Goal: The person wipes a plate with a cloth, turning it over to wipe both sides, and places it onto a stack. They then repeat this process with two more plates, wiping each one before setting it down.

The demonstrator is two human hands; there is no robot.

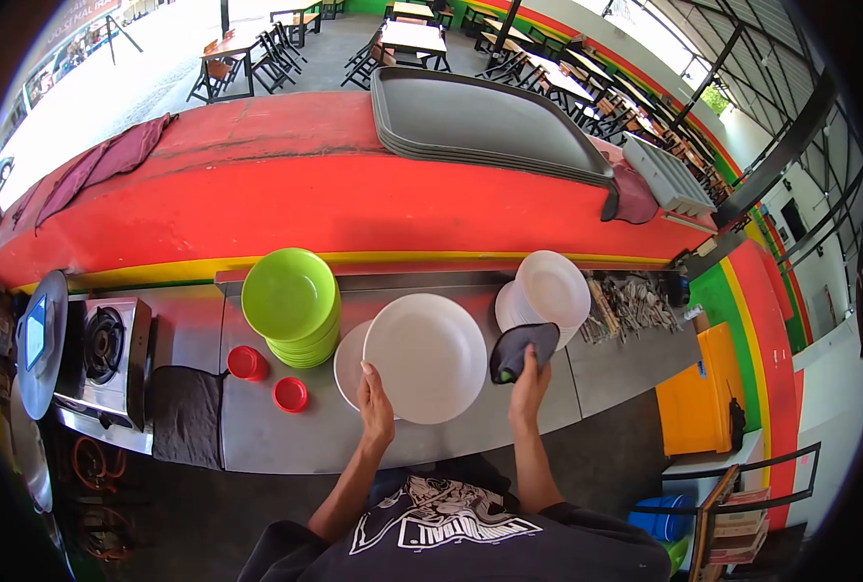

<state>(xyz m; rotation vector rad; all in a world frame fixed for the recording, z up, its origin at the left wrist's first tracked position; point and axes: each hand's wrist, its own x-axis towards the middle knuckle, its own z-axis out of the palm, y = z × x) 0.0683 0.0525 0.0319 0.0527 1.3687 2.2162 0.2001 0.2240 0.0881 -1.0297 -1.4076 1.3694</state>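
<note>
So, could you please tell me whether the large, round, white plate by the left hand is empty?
Empty: the large, round, white plate faces the camera, its broad inner surface showing bare, with nothing on it.

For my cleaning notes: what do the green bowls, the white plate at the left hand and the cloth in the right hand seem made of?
Green bowls: probably plastic or melamine; smooth, even colour with soft sheen.
White plate: perhaps melamine, possibly ceramic; smooth, plain, faintly glossy.
Cloth: apparently fabric, matte, bunched in the right hand.
</note>
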